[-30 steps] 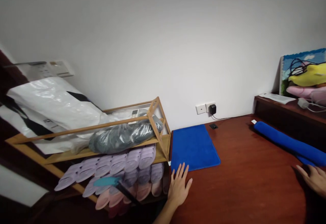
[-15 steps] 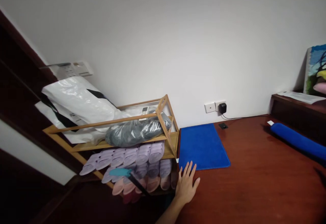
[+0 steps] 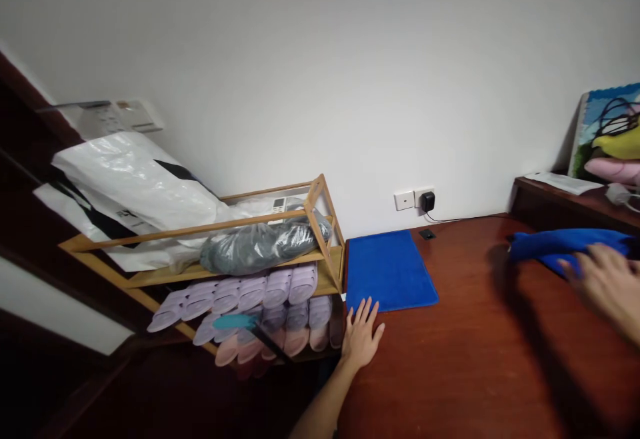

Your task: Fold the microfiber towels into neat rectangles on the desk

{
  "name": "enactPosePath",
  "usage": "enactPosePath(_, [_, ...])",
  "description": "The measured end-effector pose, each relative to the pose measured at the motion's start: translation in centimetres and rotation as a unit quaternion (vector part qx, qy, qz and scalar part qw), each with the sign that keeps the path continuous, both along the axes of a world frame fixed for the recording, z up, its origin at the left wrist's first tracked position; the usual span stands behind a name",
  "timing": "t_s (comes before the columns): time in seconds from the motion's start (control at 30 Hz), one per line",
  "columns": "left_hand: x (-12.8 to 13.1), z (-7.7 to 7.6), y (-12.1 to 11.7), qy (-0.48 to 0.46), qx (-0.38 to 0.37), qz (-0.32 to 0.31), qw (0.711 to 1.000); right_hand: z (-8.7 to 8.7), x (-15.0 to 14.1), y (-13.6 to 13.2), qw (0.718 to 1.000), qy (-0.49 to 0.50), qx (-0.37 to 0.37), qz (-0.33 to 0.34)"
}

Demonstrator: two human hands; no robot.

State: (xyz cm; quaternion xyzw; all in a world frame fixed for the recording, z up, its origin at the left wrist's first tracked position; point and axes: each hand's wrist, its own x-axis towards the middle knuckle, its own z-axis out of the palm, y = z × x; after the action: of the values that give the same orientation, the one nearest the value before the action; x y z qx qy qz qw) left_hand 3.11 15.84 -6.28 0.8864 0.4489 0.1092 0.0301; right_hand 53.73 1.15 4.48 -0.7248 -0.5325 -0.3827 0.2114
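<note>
My left hand [image 3: 361, 336] lies flat and open on the red-brown wooden platform [image 3: 465, 359], its fingertips at the near left corner of a flat blue mat [image 3: 389, 269]. At the right edge my right hand [image 3: 603, 286] is blurred by motion. Its fingers are on a rolled blue mat [image 3: 555, 247], which is lifted off the platform and throws a shadow beneath it.
A bamboo shoe rack [image 3: 320, 226] left of the platform holds several lilac and pink slippers [image 3: 260, 292], a grey bagged bundle [image 3: 260, 249] and a white plastic bag [image 3: 135, 186]. A wall socket with a black charger [image 3: 427, 200] sits behind the mat. A raised ledge [image 3: 560, 202] carries plush toys.
My right hand has come back into view and raised the blue roll, which now lies more level. My left hand stays flat by the mat. The view has swung slightly to the right.
</note>
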Motion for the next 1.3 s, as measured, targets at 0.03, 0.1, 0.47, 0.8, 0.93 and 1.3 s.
enactPosePath(0.03, [0.0, 0.0, 0.0, -0.004, 0.000, 0.001, 1.000, -0.6, -2.6, -0.4, 0.996, -0.048, -0.071, 0.032])
enactPosePath(0.1, [0.0, 0.0, 0.1, -0.012, -0.002, 0.003, 1.000, -2.7, -9.1, -1.7, 0.976, -0.069, -0.184, 0.089])
enactPosePath(0.47, [1.4, 2.4, -5.3, -0.080, -0.022, -0.063, 0.995, -7.1, -19.8, -3.8, 0.922, 0.281, -0.246, -0.099])
enactPosePath(0.8, [3.1, 4.7, -12.0, -0.377, -0.437, -0.072, 0.814, -5.6, -20.8, -3.8, 0.852, 0.470, -0.228, -0.044])
enactPosePath(0.93, [4.8, 4.6, -13.3, -0.375, -0.528, -0.064, 0.760, -6.8, -24.8, -3.2, 0.802, 0.560, -0.203, 0.048])
enactPosePath(1.3, [2.9, 7.0, -15.0, -0.427, -0.442, -0.099, 0.782, -4.9, -28.9, -7.2, 0.665, 0.648, -0.225, 0.295])
